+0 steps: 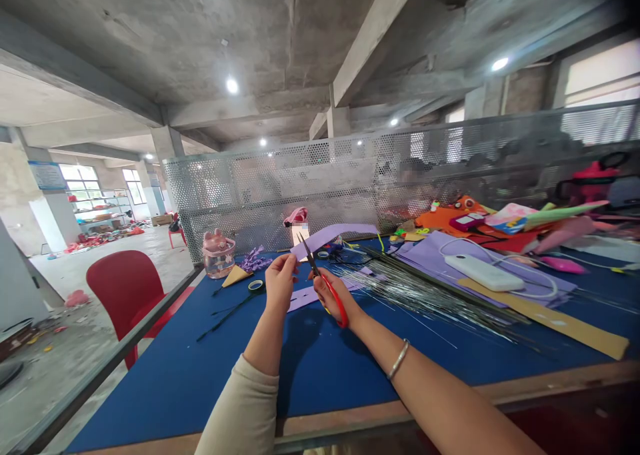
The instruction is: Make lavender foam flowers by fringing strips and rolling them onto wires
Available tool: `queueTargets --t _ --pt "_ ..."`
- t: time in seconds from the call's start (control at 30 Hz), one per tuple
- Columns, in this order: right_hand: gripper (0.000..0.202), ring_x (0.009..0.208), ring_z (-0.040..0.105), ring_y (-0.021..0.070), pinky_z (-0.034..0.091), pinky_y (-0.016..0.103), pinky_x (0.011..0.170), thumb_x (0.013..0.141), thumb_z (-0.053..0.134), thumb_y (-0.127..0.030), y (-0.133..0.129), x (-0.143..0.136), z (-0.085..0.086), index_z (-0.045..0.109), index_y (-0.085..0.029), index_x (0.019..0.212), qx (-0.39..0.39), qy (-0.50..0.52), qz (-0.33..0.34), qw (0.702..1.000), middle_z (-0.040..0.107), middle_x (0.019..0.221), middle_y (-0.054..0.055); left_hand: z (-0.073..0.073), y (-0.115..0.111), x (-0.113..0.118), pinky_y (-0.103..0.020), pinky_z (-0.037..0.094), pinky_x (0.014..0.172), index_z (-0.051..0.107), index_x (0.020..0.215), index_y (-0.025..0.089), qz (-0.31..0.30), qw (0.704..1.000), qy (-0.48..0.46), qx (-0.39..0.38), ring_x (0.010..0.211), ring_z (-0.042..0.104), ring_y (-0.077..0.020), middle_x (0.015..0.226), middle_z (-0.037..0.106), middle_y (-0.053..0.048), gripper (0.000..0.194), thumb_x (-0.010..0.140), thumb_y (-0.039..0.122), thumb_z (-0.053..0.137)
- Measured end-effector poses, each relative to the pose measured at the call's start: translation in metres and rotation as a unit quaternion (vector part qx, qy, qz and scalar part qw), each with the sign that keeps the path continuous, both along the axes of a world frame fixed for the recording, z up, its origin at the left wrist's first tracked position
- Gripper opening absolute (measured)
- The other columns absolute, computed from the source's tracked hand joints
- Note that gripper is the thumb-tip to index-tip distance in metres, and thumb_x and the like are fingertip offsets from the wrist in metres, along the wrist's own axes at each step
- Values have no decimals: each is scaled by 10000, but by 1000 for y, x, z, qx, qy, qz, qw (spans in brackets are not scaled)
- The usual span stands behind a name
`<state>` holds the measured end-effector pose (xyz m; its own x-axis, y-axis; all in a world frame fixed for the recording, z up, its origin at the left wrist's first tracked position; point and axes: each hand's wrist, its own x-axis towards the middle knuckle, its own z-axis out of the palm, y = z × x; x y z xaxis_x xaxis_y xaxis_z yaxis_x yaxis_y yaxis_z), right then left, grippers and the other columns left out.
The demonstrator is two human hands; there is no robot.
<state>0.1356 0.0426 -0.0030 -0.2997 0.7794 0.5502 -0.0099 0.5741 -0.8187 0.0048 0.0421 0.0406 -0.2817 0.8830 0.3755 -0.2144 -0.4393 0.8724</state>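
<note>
A strip of purple paper or felt (pixel 345 232) is pinched at its left end by my left hand (pixel 281 280), and its far end arches to the right above the table. My right hand (pixel 336 297) grips a pair of scissors (pixel 341 316) by the red handles. Their dark blades (pixel 307 252) point up and left, parted, close to the strip near my left fingers; I cannot tell whether they touch it. Another purple strip (pixel 304 297) lies flat on the blue table (pixel 240 375) beneath my hands.
Thin wires (pixel 425 301) spread across the table's middle right, beside purple sheets (pixel 425 261) and a white power bank (pixel 484 272). On the left stand a clear pink-lidded cup (pixel 219 255) and a tape roll (pixel 256 285). A perforated metal screen (pixel 270 195) runs behind. A red chair (pixel 125 295) stands left.
</note>
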Motion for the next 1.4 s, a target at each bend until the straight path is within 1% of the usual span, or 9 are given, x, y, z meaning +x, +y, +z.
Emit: queueTargets --t 0.13,0.33,0.4,0.6,0.77,0.97,1.07,1.23,1.4 --pt "538 499 351 114 280 246 462 793 450 -712 -1 1 1 530 -192 905 -4 -4 -6 1000 397 559 -38 -1 2 -1 -179 371 444 633 747 137 11 1000 -5 5 539 489 -80 661 608 -15 358 629 468 698" --pt "559 508 335 114 283 253 483 784 438 -731 1 -1 -1 510 -188 901 -15 6 -16 1000 363 561 -51 -2 2 1 -183 384 451 633 753 130 8 1000 -7 3 554 492 -87 657 609 -19 362 626 462 701" --pt "587 513 325 112 280 255 483 766 436 -753 2 -1 -1 500 -186 904 -21 0 -8 1000 358 579 -49 -2 2 1 -187 388 458 643 753 126 12 1000 -6 0 559 500 -91 658 614 -24 361 619 455 706" --pt "763 547 310 110 293 259 494 683 357 -857 -4 -5 -3 446 -195 1051 -38 -4 42 998 388 722 -20 -3 4 -1 -186 390 480 666 776 128 53 998 -25 -16 568 508 -88 666 626 -19 330 640 428 690" --pt "733 566 312 109 313 258 509 704 375 -835 -7 -7 -4 442 -196 1056 -32 -11 61 998 395 757 -11 -3 3 0 -197 408 484 676 775 129 61 998 5 0 568 518 -98 644 622 -14 317 663 426 682" --pt "660 489 280 92 266 239 442 734 373 -812 -2 -8 -5 454 -203 974 -55 26 62 996 341 654 -48 -4 2 3 -201 413 467 679 774 124 34 999 31 16 539 526 -98 631 626 -16 321 671 428 683" --pt "624 464 273 87 249 231 419 751 394 -789 -2 -8 -4 472 -202 949 -60 23 44 997 328 609 -61 -6 4 2 -198 412 464 681 788 120 36 999 28 19 540 528 -97 633 623 -16 339 675 440 683" --pt "604 466 289 93 255 234 433 767 425 -760 -4 -7 -4 519 -185 925 -25 12 2 1000 319 546 -67 -6 5 1 -191 405 471 679 787 117 27 999 15 13 536 524 -87 645 622 -17 355 670 452 688" --pt "592 486 309 106 266 248 460 762 433 -759 -6 -6 -1 525 -190 896 -29 -3 -15 999 333 548 -56 -3 3 2 -193 401 477 671 753 120 22 1000 -9 -4 534 519 -86 622 601 -8 384 617 477 715"
